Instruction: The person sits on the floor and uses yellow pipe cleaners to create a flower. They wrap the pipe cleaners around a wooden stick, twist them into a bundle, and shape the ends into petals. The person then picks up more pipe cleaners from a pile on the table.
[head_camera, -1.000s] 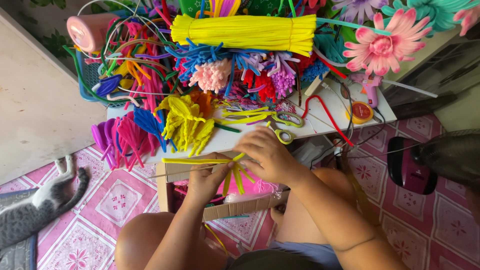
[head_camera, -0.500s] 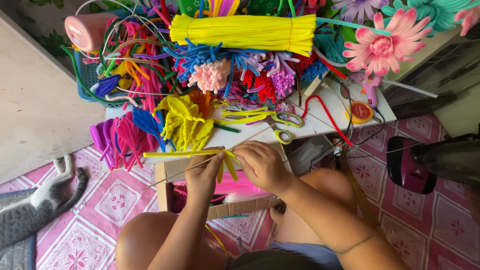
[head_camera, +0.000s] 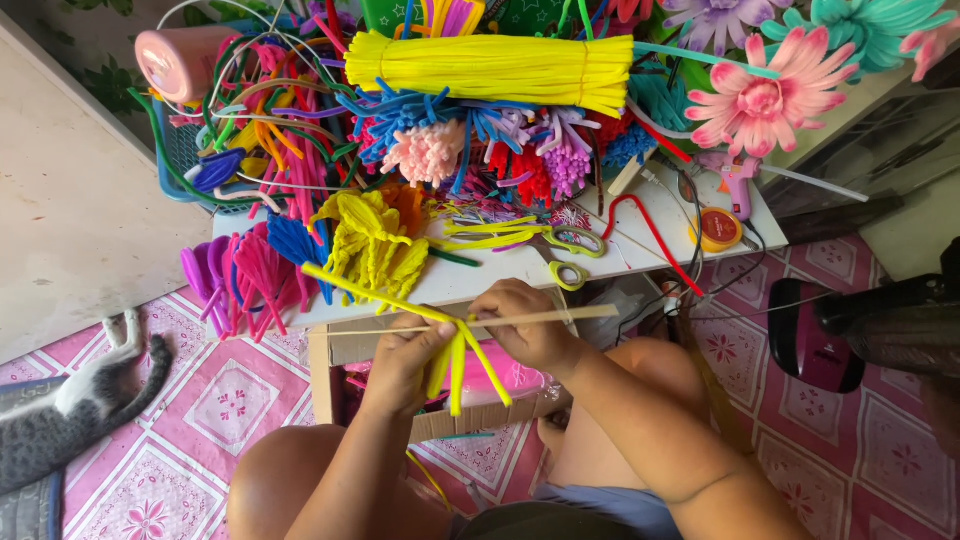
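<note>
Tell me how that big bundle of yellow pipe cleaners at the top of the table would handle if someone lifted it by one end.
The yellow bundle is tied by thin bands, so it would probably lift as one piece. The free ends look fuzzy and thin, so it would likely sag or fan past the grip. It looks light for its size, and it rests on a loose pile of craft pieces, so neighbours might shift.

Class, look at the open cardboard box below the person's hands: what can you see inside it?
Inside the cardboard box, something bright pink shows. The left hand, right hand and the yellow pipe cleaners cover most of the opening, so the rest is hidden.
</note>
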